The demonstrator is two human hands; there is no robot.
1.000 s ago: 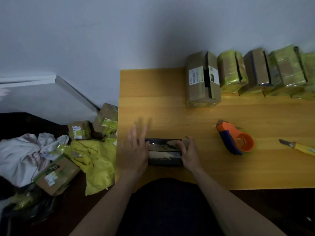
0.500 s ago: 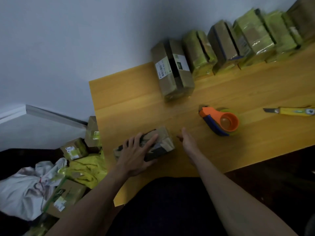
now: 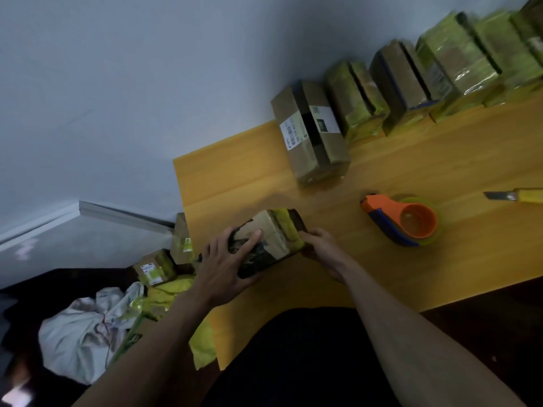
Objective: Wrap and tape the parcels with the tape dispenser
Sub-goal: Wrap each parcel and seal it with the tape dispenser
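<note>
Head view, single frame.

1. Parcel in hand (image 3: 269, 240): centre of the frame, near the left end of the table (image 3: 382, 177). A small cardboard box with dark patches and a yellow-green band at its right end. It looks tilted and partly raised off the wood, probably so a fresh face can be turned up for taping.

2. Left hand (image 3: 226, 265): centre-left. Its fingers are wrapped over the box's left end, with one finger laid across the top face. This is a firm clasp that steadies the box.

3. Right hand (image 3: 321, 251): right of the box. The fingertips are curled against the banded end, gripping it from the opposite side, so the box is braced between both hands.

4. Tape dispenser (image 3: 401, 220): right of centre, lying on its side on the table, apart from both hands. It is orange and blue, and it rests within the right hand's reach, likely for the taping step not yet begun.

5. Utility knife (image 3: 517, 195): right edge, yellow handle, blade pointing left.

6. Row of parcels (image 3: 411, 83): upper right, stood along the wall, most glossy with greenish wrap, presumably finished and set aside.

7. Floor heap (image 3: 158, 267): lower left, made up of boxes, yellow wrap and pale cloth. Whether these boxes are waiting to be wrapped cannot be told.
</note>
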